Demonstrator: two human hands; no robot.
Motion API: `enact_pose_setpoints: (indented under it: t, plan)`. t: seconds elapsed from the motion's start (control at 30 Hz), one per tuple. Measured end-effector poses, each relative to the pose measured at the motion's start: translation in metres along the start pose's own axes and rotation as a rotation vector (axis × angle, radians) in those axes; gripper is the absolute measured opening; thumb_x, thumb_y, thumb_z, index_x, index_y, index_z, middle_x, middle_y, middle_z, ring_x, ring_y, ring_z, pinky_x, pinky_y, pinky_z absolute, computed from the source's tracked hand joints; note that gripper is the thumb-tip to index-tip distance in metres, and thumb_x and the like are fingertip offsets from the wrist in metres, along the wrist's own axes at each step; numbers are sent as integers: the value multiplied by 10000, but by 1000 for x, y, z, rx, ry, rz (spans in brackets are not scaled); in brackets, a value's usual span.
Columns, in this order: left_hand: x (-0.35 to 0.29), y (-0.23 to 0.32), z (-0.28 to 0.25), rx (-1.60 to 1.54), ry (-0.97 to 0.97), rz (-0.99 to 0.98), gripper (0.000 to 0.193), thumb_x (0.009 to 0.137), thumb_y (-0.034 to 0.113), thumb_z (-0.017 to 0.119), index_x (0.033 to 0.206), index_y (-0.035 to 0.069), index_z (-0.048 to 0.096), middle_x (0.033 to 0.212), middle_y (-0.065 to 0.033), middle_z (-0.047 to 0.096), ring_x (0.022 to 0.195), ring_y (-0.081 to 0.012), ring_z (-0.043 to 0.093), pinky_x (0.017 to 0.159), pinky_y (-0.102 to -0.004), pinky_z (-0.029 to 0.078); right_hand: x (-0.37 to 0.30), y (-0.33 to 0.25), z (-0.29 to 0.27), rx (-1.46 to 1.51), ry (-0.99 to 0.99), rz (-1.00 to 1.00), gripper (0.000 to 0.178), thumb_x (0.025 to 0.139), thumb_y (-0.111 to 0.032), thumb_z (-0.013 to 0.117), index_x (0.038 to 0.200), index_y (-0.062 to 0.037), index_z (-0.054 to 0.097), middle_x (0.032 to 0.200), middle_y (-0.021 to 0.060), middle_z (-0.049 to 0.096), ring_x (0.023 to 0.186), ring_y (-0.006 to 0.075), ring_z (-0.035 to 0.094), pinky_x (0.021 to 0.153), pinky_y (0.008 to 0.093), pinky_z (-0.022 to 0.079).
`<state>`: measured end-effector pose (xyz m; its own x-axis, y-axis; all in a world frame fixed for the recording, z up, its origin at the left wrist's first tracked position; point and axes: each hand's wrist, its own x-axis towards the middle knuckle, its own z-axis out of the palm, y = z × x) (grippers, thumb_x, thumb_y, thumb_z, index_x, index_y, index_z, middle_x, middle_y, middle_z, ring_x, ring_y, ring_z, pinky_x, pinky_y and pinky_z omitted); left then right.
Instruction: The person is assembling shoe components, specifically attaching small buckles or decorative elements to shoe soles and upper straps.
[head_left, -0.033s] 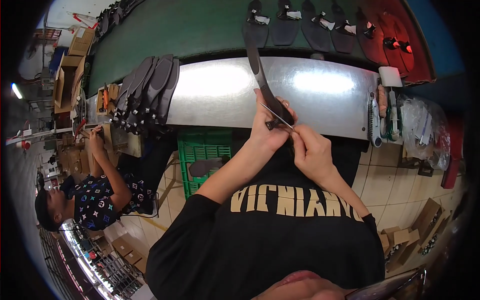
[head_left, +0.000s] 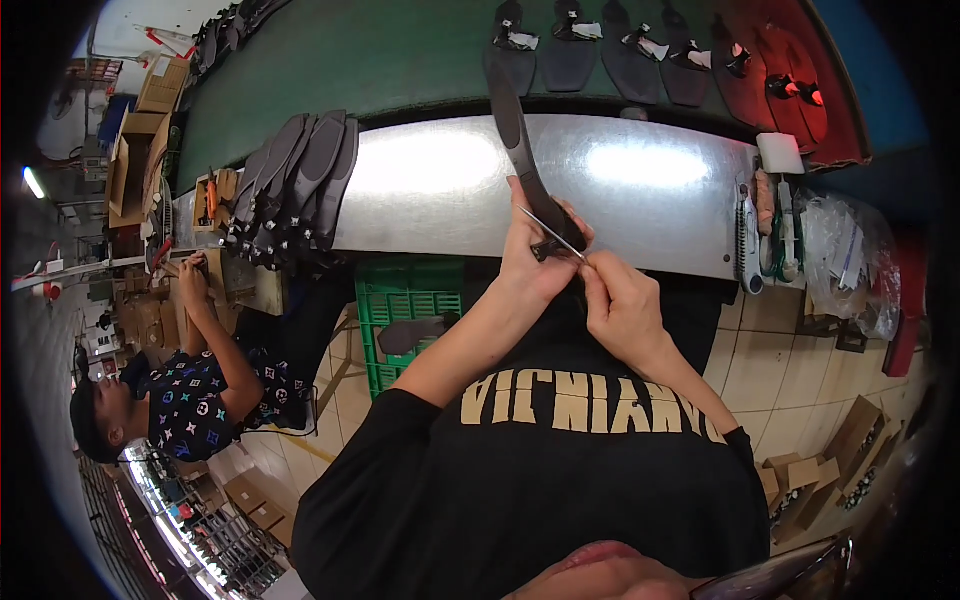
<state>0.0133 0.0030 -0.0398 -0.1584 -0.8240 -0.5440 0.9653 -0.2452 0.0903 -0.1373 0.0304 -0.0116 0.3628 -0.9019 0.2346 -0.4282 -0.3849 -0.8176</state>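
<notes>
Over the front edge of the metal bench, my left hand (head_left: 528, 265) is closed round a black sandal (head_left: 520, 150). Its long sole points up and away from me, with a dark strap near my fingers. Between the fingertips of my right hand (head_left: 625, 305) is a thin, pointed metal tool (head_left: 552, 230), slanting up to the left across the heel end of the sandal. Where its tip touches, if anywhere, I cannot tell. My left fingers behind the sole are partly hidden.
A stack of dark sandals (head_left: 312, 175) lies left on the metal bench (head_left: 420, 190). Several sandals stand along the green belt (head_left: 400, 60) behind. A utility knife (head_left: 750, 240) and plastic bag (head_left: 850, 265) are right. A green crate (head_left: 370, 335) sits below; a co-worker (head_left: 220, 385) works at left.
The sandal has turned slightly, so more of its sole's face shows. Both hands keep nearly the same place and hold.
</notes>
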Motion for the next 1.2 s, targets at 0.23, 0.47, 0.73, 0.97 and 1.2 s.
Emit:
enact_pose_setpoints:
  t: [0.23, 0.47, 0.73, 0.97, 1.2]
  plan:
    - [10, 26, -17, 248, -120, 191, 605, 922, 656, 454, 792, 82, 594, 752, -59, 584, 650, -239, 582, 692, -375, 481, -12, -12, 22, 201, -80, -160, 73, 855, 8, 590, 921, -17, 608, 718, 97, 578, 540, 219, 554, 536, 307, 457]
    - [-37, 166, 3, 1025, 224, 881, 254, 867, 244, 717, 988, 28, 661, 810, -7, 649, 729, -66, 574, 644, -230, 457, 12, 14, -22, 182, 52, 78, 136, 963, -48, 497, 871, 14, 576, 662, 18, 526, 585, 72, 469, 533, 235, 385]
    - [-181, 393, 32, 1620, 829, 944, 344, 790, 312, 748, 960, 12, 752, 885, -73, 722, 820, -143, 654, 781, -268, 504, 21, 20, -19, 203, -47, 134, 160, 990, -75, 488, 866, 1, 554, 704, -20, 492, 630, 44, 432, 567, 199, 351]
    - [-138, 443, -3, 2239, 1333, 695, 500, 776, 520, 711, 1064, 114, 747, 935, -130, 707, 836, -196, 673, 756, -331, 519, 35, 46, -33, -39, 98, 107, 167, 920, -29, 544, 1044, 43, 629, 849, 94, 572, 769, 168, 567, 679, 295, 449]
    - [44, 266, 65, 1995, 188, 1191, 545, 813, 410, 726, 1232, 72, 642, 1220, -170, 636, 1110, -318, 616, 940, -398, 481, 53, 80, -70, -429, 205, 106, 344, 836, -1, 607, 1180, 14, 615, 915, 158, 566, 823, 316, 581, 741, 382, 474]
